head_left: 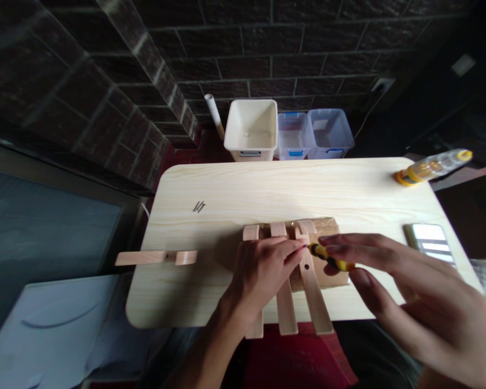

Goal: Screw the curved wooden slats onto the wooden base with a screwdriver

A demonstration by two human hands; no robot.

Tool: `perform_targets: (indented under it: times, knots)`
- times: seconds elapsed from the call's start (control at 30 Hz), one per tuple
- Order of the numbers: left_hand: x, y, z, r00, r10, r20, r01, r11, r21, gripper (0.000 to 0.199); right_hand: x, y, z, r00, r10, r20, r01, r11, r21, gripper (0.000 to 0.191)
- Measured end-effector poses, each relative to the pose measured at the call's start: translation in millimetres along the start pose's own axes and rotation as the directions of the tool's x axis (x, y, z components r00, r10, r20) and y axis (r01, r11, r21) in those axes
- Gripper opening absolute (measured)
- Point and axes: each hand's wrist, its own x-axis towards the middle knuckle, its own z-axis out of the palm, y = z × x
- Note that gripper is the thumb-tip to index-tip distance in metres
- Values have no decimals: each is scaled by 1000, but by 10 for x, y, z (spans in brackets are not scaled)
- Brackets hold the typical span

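Note:
My left hand (263, 275) rests over several pale wooden slats (285, 302), its fingertips pinching the metal tip of a small yellow-and-black screwdriver (330, 257). What the tip meets is hidden by the fingers. My right hand (413, 297) curves around the screwdriver's handle from the right. The slats lie side by side across a brown wooden block (318, 229), and their near ends extend past the table's front edge. One slat has a round hole (306, 266).
A loose slat (156, 258) juts past the left edge of the light wooden table (267, 186). Small screws (199, 206) lie on the table, with a phone (429, 243) and a clear yellow-capped case (433, 167) to the right. Several storage bins (251, 129) stand behind it against a brick wall (243, 65).

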Motion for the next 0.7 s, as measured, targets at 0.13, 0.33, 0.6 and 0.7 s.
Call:
perform_targets:
  times: [0.13, 0.33, 0.6, 0.7]
  knots:
    - [2, 7, -2, 1000, 8, -10, -8, 1000, -7, 16, -1, 30, 9, 1000, 24, -10, -24, 999, 24, 41]
    - [-6, -2, 3, 1000, 1, -17, -2, 1000, -12, 15, -8, 79, 22, 1000, 20, -17, -19, 997, 70, 42]
    - [8, 11, -8, 1000, 10, -23, -10, 1000, 5, 14, -18, 105, 45, 1000, 24, -1, -23, 994, 106, 43]
    - [10, 16, -16, 1000, 16, -23, -16, 1000, 16, 15, 6, 105, 58, 1000, 25, -5, -25, 995, 95, 41]
